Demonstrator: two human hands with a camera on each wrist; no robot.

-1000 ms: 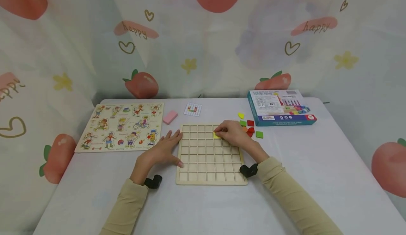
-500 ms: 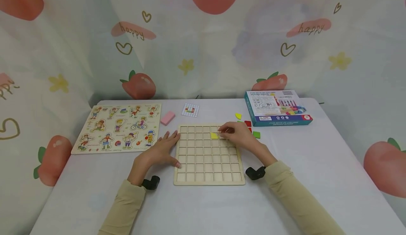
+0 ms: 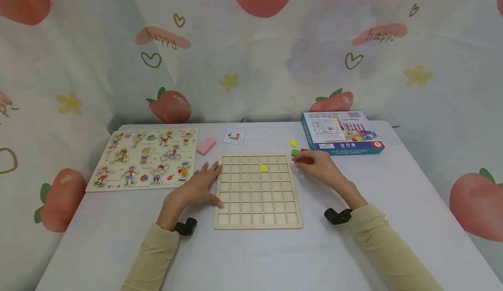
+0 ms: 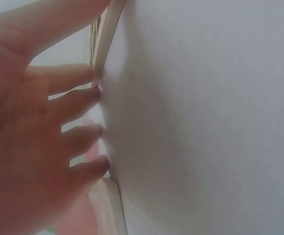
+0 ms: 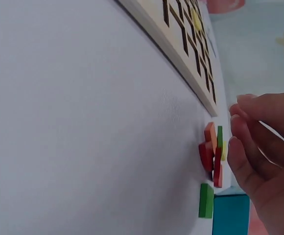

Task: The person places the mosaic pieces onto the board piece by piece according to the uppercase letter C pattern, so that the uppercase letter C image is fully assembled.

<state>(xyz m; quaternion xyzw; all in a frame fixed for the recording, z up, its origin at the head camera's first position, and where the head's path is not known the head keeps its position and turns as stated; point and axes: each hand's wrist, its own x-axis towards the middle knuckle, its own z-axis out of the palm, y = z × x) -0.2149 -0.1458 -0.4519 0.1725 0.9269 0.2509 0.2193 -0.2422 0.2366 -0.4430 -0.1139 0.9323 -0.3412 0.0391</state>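
Note:
A pale wooden grid board (image 3: 257,227) lies on the table, with a yellow piece (image 3: 263,167) set in one cell of its second row. My left hand (image 3: 194,188) rests along the board's left edge, fingers spread and thumb over the frame. Just off the board's right edge hovers my right hand (image 3: 322,169), fingers loosely bent and holding nothing. Close to it is a cluster of small pieces, partly hidden in the head view. The right wrist view shows red (image 5: 206,155), orange (image 5: 209,133) and green (image 5: 206,200) ones. A rounded yellow piece (image 3: 293,143) lies behind them.
A small printed pattern card (image 3: 234,136) and a pink block (image 3: 206,146) lie behind the board. To the left is a wooden picture puzzle (image 3: 143,160) with sports figures. A teal-sided box (image 3: 342,134) stands at the back right. A patterned curtain hangs behind the table.
My right hand has let go of the yellow piece in its cell and moved right, off the board toward the loose pieces. My left hand has stayed on the board's edge.

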